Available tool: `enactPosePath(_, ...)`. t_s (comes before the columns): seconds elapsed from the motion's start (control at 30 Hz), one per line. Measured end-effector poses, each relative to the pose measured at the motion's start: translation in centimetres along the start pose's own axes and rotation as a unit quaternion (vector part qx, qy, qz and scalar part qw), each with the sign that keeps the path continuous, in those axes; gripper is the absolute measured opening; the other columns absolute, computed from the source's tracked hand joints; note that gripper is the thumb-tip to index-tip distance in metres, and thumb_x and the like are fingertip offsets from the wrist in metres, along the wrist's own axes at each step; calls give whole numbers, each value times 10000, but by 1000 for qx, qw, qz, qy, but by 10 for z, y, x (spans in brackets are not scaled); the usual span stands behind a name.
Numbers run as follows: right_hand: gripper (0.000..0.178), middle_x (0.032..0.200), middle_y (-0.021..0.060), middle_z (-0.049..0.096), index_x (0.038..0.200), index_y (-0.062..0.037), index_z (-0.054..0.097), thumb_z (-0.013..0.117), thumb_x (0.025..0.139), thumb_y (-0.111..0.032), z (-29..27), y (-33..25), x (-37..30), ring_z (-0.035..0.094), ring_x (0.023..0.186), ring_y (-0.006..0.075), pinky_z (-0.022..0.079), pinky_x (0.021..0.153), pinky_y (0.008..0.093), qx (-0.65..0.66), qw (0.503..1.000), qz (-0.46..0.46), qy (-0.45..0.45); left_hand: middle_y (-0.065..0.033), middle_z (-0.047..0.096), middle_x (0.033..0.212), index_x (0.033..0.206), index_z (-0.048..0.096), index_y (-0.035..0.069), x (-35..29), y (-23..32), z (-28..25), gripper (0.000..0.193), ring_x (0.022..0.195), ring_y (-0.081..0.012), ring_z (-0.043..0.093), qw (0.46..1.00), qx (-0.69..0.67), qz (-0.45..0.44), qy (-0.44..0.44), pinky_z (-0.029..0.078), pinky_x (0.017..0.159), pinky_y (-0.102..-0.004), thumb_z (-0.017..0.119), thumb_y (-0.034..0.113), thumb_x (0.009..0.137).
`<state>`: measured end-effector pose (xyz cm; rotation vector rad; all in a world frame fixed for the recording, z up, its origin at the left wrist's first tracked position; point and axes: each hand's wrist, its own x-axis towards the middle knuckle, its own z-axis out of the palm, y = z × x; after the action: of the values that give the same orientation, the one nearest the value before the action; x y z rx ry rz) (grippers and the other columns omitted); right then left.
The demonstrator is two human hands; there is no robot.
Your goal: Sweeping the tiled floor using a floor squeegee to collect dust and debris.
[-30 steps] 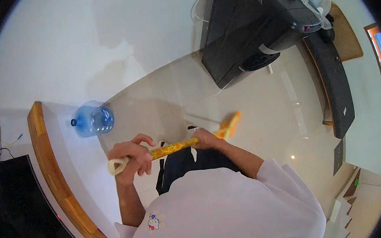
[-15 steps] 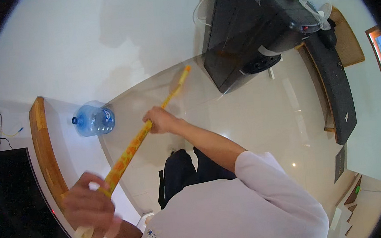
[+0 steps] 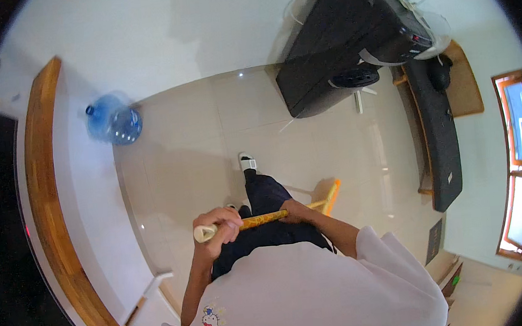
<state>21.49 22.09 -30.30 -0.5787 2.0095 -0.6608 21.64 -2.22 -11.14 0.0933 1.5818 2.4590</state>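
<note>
A long-handled broom (image 3: pixel 259 219) with a yellow-and-orange patterned handle lies slantwise across the front of my legs. My left hand (image 3: pixel 218 226) is closed around the handle just below its pale, hollow-looking top end. Farther down, my right hand (image 3: pixel 297 211) grips the same handle, with its fingers partly hidden. Past the right hand, an orange-edged broom head (image 3: pixel 333 198) shows at the lower right, over the floor beside my right leg. Whether its edge touches the floor I cannot tell.
Pale glossy tiles (image 3: pixel 209 127) cover the floor. A blue water jug (image 3: pixel 116 120) lies against the left wall, near a wooden ledge (image 3: pixel 45 180). A large black cabinet-like unit (image 3: pixel 319 48) stands ahead to the right, with a black padded bench (image 3: pixel 437 137) beyond it.
The broom has swung from pointing ahead to pointing right, its far end now beside my right leg. Both hands have moved right, still holding it. My view has shifted, and a slippered foot now shows.
</note>
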Motion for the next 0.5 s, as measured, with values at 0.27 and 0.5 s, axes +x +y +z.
enactPosePath(0.27, 247, 686, 179, 544, 708, -23, 585, 582, 583, -235, 2, -130, 6, 532, 716, 313, 435, 623, 389, -74, 982, -97, 146, 0, 429, 384, 612, 506, 81, -94, 98, -21, 96, 311, -88, 381, 950, 161, 268, -6, 372, 563, -337, 554, 137, 673)
enactPosePath(0.5, 260, 729, 160, 543, 743, -11, 577, 580, 553, -188, -7, -190, 61, 499, 759, 309, 410, 695, 362, -20, 930, -261, 259, 26, 411, 344, 609, 475, 133, -129, 133, 16, 150, 273, -80, 376, 878, 332, 308, -151, 325, 578, -301, 560, 233, 680)
